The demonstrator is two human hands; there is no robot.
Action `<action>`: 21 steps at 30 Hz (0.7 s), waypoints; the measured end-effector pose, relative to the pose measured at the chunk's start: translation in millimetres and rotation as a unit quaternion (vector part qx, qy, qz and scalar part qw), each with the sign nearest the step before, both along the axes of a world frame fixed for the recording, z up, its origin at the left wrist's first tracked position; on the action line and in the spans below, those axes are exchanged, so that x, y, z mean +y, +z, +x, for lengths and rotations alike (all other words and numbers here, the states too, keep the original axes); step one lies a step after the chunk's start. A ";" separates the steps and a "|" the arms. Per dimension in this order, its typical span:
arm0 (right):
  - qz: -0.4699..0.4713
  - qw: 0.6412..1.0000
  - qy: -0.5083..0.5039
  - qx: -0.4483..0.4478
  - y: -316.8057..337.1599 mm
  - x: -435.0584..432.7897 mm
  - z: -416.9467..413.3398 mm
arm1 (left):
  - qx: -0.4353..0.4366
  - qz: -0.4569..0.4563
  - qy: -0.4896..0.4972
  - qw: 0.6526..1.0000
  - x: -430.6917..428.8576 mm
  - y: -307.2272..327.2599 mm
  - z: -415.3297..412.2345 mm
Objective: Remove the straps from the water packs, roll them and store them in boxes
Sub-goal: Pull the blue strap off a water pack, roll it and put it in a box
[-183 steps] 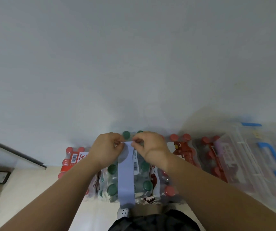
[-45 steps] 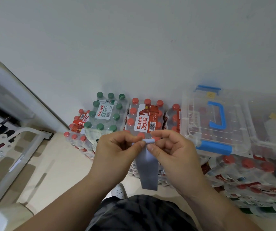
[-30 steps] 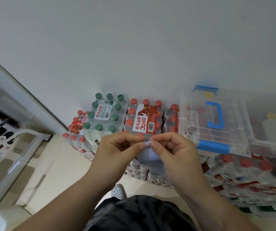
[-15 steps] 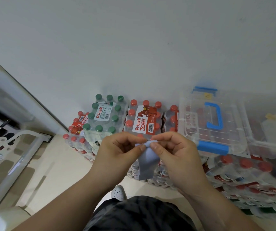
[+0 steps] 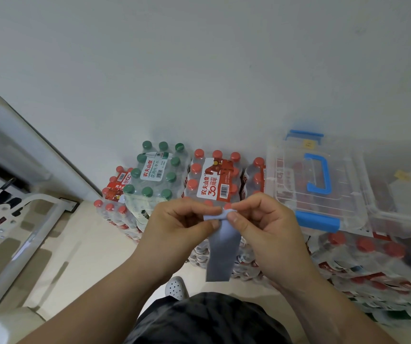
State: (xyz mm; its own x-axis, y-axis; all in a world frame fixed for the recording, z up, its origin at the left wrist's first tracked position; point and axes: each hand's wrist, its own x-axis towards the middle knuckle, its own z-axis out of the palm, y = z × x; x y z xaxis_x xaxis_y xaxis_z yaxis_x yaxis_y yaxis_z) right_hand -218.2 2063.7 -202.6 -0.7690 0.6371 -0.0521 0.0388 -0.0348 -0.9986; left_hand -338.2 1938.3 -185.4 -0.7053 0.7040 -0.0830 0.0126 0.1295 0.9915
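Note:
A pale blue-grey strap [image 5: 221, 252] hangs from my fingers in front of me, its top end folded over into a small curl. My left hand [image 5: 179, 232] and my right hand [image 5: 264, 232] both pinch that top end between thumb and fingers. Its loose tail drops down toward my lap. Behind my hands stand shrink-wrapped water packs: one with green caps [image 5: 156, 173] and one with red caps [image 5: 214, 177]. A clear plastic box with a blue handle and blue latches [image 5: 316, 184] rests on more red-capped packs at the right.
A second clear box [image 5: 407, 194] stands at the far right on stacked packs [image 5: 373, 264]. A white metal frame [image 5: 13, 219] fills the left side. A white wall is behind the packs. My white shoe [image 5: 175, 288] shows on the beige floor.
Six seconds ago the strap lay across a green-capped pack; now it is off and in my hands. Over the last second my fingers kept working its top end, and the tail hangs a little longer.

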 end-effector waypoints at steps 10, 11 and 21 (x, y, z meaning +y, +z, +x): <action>0.008 1.000 0.002 -0.018 0.2 2.4 1.7 | 0.003 0.005 0.022 1.000 6.5 1.3 4.7; 0.004 1.000 0.000 -0.016 0.2 2.6 1.8 | 0.008 0.003 0.023 1.000 7.2 0.8 5.0; 0.031 0.999 -0.019 -0.017 -1.1 -1.8 1.5 | 0.107 -0.020 0.011 0.994 8.9 3.2 10.5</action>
